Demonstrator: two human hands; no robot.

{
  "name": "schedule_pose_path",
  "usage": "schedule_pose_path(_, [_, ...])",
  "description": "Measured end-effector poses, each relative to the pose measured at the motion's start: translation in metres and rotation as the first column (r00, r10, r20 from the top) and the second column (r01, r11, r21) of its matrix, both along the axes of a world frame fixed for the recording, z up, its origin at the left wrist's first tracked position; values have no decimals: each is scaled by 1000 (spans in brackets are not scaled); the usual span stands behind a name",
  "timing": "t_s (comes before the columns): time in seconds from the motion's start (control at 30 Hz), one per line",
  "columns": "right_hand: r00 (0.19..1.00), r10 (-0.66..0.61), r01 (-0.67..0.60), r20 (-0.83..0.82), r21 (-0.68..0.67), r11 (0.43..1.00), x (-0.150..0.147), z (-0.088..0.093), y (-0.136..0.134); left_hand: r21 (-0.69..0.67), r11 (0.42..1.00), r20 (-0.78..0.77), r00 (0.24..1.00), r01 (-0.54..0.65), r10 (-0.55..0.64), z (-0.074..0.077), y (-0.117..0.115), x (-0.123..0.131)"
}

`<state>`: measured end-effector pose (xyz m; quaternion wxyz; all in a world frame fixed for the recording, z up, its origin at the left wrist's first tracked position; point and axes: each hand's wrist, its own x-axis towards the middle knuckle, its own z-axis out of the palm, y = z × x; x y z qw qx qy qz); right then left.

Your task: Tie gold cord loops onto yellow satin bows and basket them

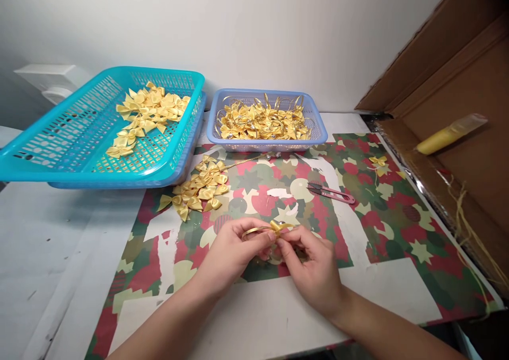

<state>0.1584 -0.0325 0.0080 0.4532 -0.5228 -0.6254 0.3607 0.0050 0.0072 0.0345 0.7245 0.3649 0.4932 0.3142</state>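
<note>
Both my hands meet above the front middle of the patterned sheet. My left hand (244, 243) pinches a small yellow ribbon bow (276, 226) between thumb and finger, with a looped gold cord (254, 230) running over the fingers. From the other side, my right hand (312, 262) has its thumb and index finger closed on the same bow and cord. A small shiny bead shows beside the bow. The fingertips hide the cord's ends. Behind my left hand lies a loose pile of yellow bows (204, 187).
A turquoise basket (191, 132) with bows sits at the left, stacked on a blue one. A blue-violet basket (266, 147) holds bows with gold cords. Pink thread snips (334, 193), a gold cord with beads (248, 161) and one bow (377, 161) lie on the sheet. Cardboard (457, 73) walls the right.
</note>
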Motion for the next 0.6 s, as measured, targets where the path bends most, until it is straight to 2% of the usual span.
schedule_pose_path(0.17, [996, -11, 2, -84, -104, 995, -3, -1, 0, -28, 1000, -33, 999, -6, 5, 2, 0, 2])
schedule_pose_path(0.3, [984, 12, -49, -179, -199, 979, -2, 4, 3, -12, 1000, -60, 998, -8, 7, 3, 0, 2])
schedule_pose_path(0.37, [993, -9, -12, -119, -173, 985, 5, 8, 7, 46, 999, -103, 994, -16, 20, 2, 0, 2])
schedule_pose_path(0.43, [994, -106, 106, -4, -52, 993, 16, 13, 12, 152, 988, -157, 987, -6, 30, 1, -2, 1])
schedule_pose_path(0.5, [977, -201, 193, 70, 100, 976, 26, 16, 17, 324, 945, -262, 963, 36, 54, -1, -4, 1])
schedule_pose_path(0.53, [977, -194, 181, 91, 137, 974, 29, 18, 20, 426, 902, -331, 940, 74, 79, -3, -5, 0])
schedule_pose_path(0.6, [985, -97, 76, 142, 147, 986, 31, 21, 22, 614, 771, -445, 881, 172, 158, -6, -8, 1])
